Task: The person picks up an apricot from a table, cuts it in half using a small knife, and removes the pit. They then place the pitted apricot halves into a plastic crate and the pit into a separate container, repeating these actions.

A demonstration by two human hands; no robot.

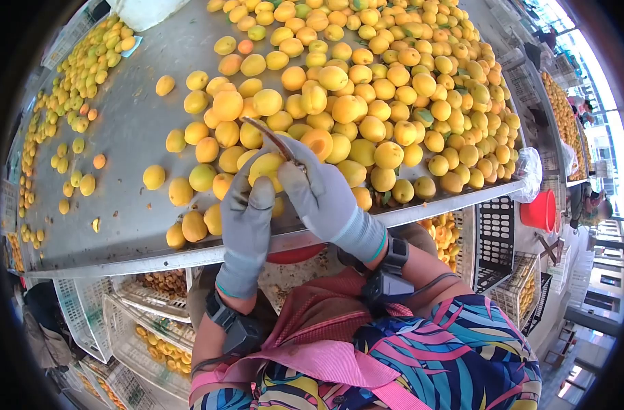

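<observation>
The apricot sits gripped in the left hand by the near edge of the bench, its long axis seeming to slant away rightward. Just right of it, the right hand clenches a slim curved tool, tip pointing toward the far left corner; I can't tell whether they touch.

held fruit partly hidden by left hand; white bag cut off at top

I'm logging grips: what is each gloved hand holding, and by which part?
The left hand holds a yellow fruit around its near side. The right hand holds a thin curved tool by its near end, far tip free.
</observation>
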